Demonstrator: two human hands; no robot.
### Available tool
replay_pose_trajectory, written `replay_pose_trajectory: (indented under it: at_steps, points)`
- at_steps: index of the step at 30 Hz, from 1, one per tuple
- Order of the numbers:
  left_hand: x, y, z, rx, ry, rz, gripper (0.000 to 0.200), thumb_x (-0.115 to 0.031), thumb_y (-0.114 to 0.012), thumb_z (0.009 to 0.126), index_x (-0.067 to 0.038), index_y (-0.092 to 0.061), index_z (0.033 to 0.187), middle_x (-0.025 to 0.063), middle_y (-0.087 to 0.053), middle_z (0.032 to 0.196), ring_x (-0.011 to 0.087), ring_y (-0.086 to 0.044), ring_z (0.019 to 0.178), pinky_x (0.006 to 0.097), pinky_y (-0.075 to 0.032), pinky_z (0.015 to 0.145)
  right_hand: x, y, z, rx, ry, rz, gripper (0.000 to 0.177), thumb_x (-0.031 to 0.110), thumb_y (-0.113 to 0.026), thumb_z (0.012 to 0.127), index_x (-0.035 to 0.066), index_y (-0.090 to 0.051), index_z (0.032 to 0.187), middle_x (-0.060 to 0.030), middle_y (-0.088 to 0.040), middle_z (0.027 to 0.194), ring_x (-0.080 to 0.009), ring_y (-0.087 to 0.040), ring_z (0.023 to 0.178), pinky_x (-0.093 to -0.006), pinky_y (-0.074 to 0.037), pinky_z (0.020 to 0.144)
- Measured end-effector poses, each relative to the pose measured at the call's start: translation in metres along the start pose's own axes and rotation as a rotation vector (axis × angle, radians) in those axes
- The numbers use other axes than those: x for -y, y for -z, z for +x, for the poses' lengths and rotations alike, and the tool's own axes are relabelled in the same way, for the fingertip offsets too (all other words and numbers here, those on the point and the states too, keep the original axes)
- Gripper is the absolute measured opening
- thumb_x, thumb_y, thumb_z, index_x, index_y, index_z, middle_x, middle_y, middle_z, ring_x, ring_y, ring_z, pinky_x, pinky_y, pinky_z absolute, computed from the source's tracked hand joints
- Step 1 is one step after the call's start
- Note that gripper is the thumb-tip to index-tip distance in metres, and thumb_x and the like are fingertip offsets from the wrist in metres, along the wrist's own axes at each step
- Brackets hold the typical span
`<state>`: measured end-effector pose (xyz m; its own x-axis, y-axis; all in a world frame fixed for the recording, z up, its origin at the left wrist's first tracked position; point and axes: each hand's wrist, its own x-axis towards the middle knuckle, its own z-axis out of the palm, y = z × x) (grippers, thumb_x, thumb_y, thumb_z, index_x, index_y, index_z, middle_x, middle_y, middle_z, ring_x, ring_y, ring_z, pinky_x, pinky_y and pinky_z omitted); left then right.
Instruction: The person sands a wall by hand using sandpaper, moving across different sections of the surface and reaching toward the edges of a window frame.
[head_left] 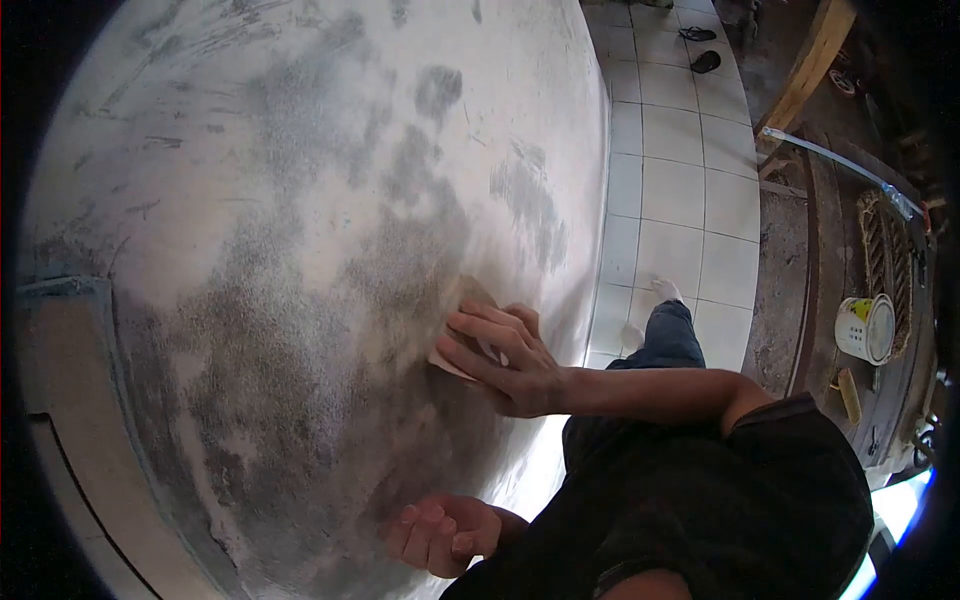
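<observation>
My right hand presses a folded piece of sandpaper flat against the wall. Its fingers lie over the sheet, and a pale edge sticks out below them. White filler and dark grey patches mottle the wall. Lower down, my left hand hovers close to the wall's darker area, its fingers curled in loosely with nothing visible in them.
A frame is set into the wall at left. Pale floor tiles run along its foot, with dark sandals farther off. On wooden boards at right stand a white bucket and a brush.
</observation>
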<state>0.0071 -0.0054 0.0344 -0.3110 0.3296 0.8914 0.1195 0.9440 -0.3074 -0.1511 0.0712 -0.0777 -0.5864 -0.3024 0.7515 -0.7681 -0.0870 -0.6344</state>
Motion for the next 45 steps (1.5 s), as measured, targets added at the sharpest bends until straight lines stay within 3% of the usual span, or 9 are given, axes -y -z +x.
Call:
replay_pose_trajectory:
  at_steps: [3, 7, 11, 18, 23, 27, 34, 39, 45]
  points:
    - [0.000, 0.000, 0.002, -0.009, -0.008, 0.004, 0.027, -0.023, -0.040, 0.098, -0.005, -0.059, 0.091, 0.0115, -0.063, 0.087, 0.0281, -0.062, 0.089, 0.0431, -0.049, 0.080, -0.030, 0.002, -0.016, 0.039, -0.105, -0.100, 0.051, 0.013, -0.053, 0.096, 0.015, -0.043, 0.146, -0.0174, -0.039, 0.146, -0.0314, -0.036, 0.138, -0.0661, -0.015, 0.108]
    - [-0.005, -0.001, 0.002, -0.003, 0.029, 0.041, 0.027, -0.023, -0.040, 0.099, -0.005, -0.058, 0.090, 0.0105, -0.062, 0.084, 0.0272, -0.061, 0.085, 0.0430, -0.050, 0.079, -0.019, 0.005, 0.023, -0.082, -0.222, -0.038, 0.052, 0.014, -0.055, 0.096, 0.014, -0.043, 0.146, -0.0167, -0.039, 0.146, -0.0296, -0.036, 0.139, -0.0636, -0.014, 0.111]
    - [-0.006, 0.006, 0.003, 0.087, 0.038, 0.090, 0.026, -0.023, -0.040, 0.099, -0.005, -0.057, 0.091, 0.0108, -0.062, 0.083, 0.0270, -0.061, 0.083, 0.0423, -0.050, 0.078, -0.012, -0.009, -0.009, -0.034, 0.020, -0.058, 0.051, 0.016, -0.055, 0.096, 0.015, -0.043, 0.146, -0.0132, -0.036, 0.148, -0.0304, -0.033, 0.141, -0.0633, -0.013, 0.112]
    - [-0.003, 0.001, 0.002, 0.024, -0.002, 0.101, 0.026, -0.021, -0.040, 0.098, -0.004, -0.057, 0.089, 0.0117, -0.061, 0.081, 0.0273, -0.062, 0.080, 0.0428, -0.051, 0.074, -0.024, 0.004, 0.021, -0.075, -0.250, -0.029, 0.049, 0.017, -0.052, 0.098, 0.022, -0.043, 0.146, -0.0145, -0.034, 0.149, -0.0314, -0.032, 0.141, -0.0646, -0.010, 0.113]
    - [-0.004, -0.003, 0.005, 0.020, 0.005, 0.091, 0.028, -0.020, -0.040, 0.097, -0.003, -0.058, 0.085, 0.0114, -0.062, 0.079, 0.0277, -0.062, 0.081, 0.0424, -0.052, 0.073, -0.025, -0.004, -0.007, -0.046, 0.077, -0.068, 0.047, 0.015, -0.055, 0.096, 0.022, -0.049, 0.142, -0.0146, -0.039, 0.147, -0.0290, -0.037, 0.139, -0.0669, -0.010, 0.111]
    - [-0.006, 0.000, 0.001, 0.033, 0.008, 0.135, 0.028, -0.019, -0.039, 0.098, -0.004, -0.058, 0.083, 0.0113, -0.062, 0.080, 0.0272, -0.062, 0.081, 0.0421, -0.052, 0.072, -0.046, 0.006, 0.020, -0.144, -0.294, -0.076, 0.050, 0.003, -0.056, 0.090, 0.015, -0.054, 0.138, -0.0169, -0.040, 0.145, -0.0317, -0.038, 0.138, -0.0659, -0.011, 0.111]
    - [-0.006, -0.009, 0.008, 0.025, 0.004, 0.106, 0.028, -0.017, -0.038, 0.098, -0.004, -0.056, 0.080, 0.0107, -0.062, 0.079, 0.0260, -0.062, 0.078, 0.0415, -0.053, 0.070, -0.037, -0.005, -0.007, -0.022, 0.058, -0.123, 0.048, 0.019, -0.054, 0.098, 0.021, -0.044, 0.145, -0.0159, -0.034, 0.149, -0.0299, -0.031, 0.142, -0.0656, -0.008, 0.112]
    - [-0.008, -0.007, 0.006, 0.040, 0.008, 0.133, 0.028, -0.016, -0.038, 0.097, -0.003, -0.057, 0.080, 0.0108, -0.062, 0.078, 0.0255, -0.062, 0.077, 0.0409, -0.053, 0.069, -0.052, 0.003, 0.021, -0.173, -0.512, 0.124, 0.045, 0.022, -0.048, 0.100, 0.029, -0.044, 0.145, -0.0185, -0.030, 0.152, -0.0313, -0.027, 0.143, -0.0655, -0.007, 0.113]
    - [-0.006, -0.012, 0.011, 0.039, 0.027, 0.105, 0.024, -0.020, -0.039, 0.092, -0.006, -0.056, 0.082, 0.0068, -0.061, 0.075, 0.0202, -0.061, 0.075, 0.0322, -0.049, 0.069, -0.041, -0.002, -0.010, -0.012, -0.051, -0.070, 0.047, 0.023, -0.050, 0.099, 0.028, -0.044, 0.145, -0.0189, -0.026, 0.155, -0.0318, -0.024, 0.145, -0.0678, -0.008, 0.111]
